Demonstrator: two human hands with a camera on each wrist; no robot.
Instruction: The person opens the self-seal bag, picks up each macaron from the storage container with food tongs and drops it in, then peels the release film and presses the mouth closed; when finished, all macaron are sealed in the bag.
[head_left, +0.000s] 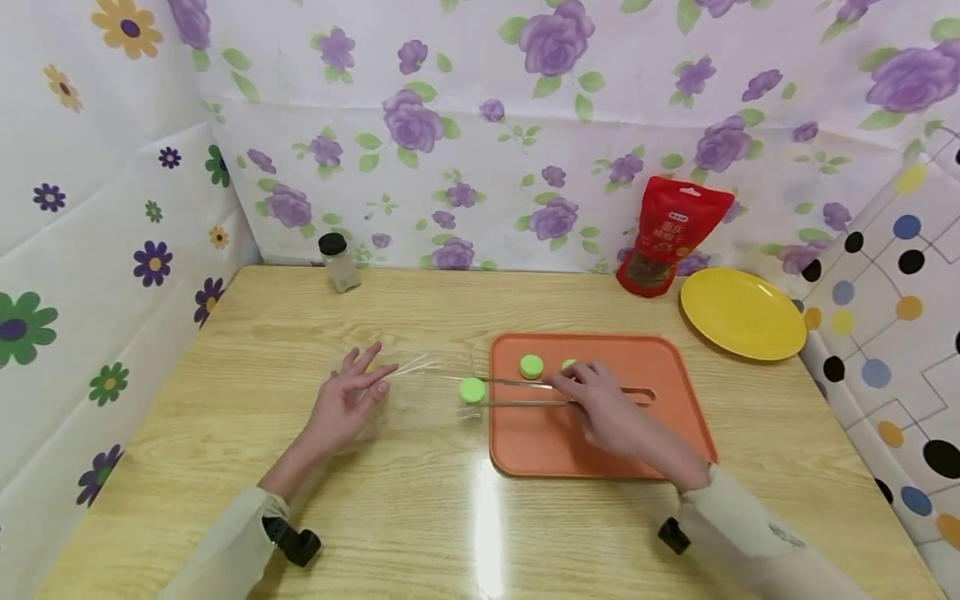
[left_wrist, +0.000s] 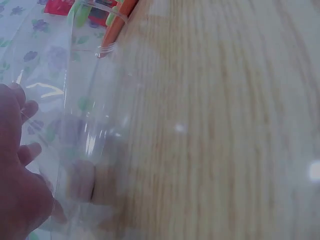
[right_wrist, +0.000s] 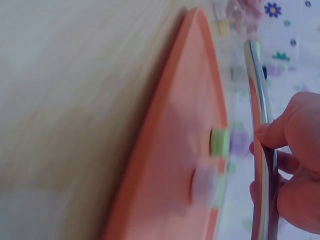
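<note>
My left hand [head_left: 347, 408] holds a clear plastic jar [left_wrist: 95, 115] that lies on its side, its threaded mouth toward the tray. Some of its fingers show through the see-through wall in the left wrist view. A pale blurry shape [left_wrist: 80, 180] appears in or through the jar; what it is I cannot tell. Metal tongs [head_left: 525, 404] are gripped in my right hand [head_left: 603, 408]. Between their tips, at the jar's mouth, is a round light-green piece [head_left: 472, 390]. Another green piece [head_left: 532, 366] sits on the orange tray [head_left: 525, 454], and one more [head_left: 568, 364] is partly hidden by my right hand.
Behind the tray stands a red pouch [head_left: 667, 233], with a yellow plate [head_left: 742, 312] leaning to its right. A small black-lidded jar [head_left: 341, 265] is at the back left. Flowered and dotted sheets enclose the wooden table [head_left: 420, 517] behind and at the sides.
</note>
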